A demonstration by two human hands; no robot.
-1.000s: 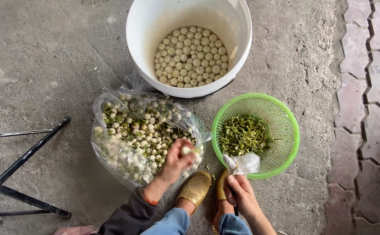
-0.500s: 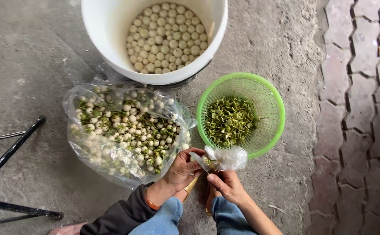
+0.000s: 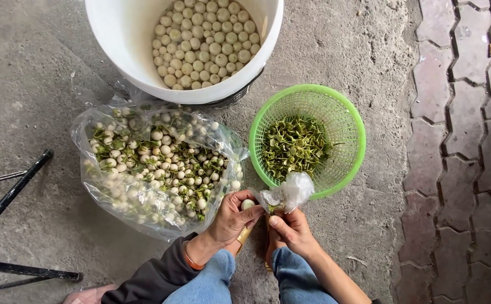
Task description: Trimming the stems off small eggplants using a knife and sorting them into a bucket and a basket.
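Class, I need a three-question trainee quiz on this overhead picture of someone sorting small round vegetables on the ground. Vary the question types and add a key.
1. True or false: the green basket holds green stems.
2. What does the left hand hold? A) a pale round vegetable B) a spoon C) a stone
3. Fill in: the stemless pale vegetables sit in the white ____.

Key: 1 true; 2 A; 3 bucket. The right hand pinches something beneath a crumpled bit of clear plastic, beside the open plastic bag.
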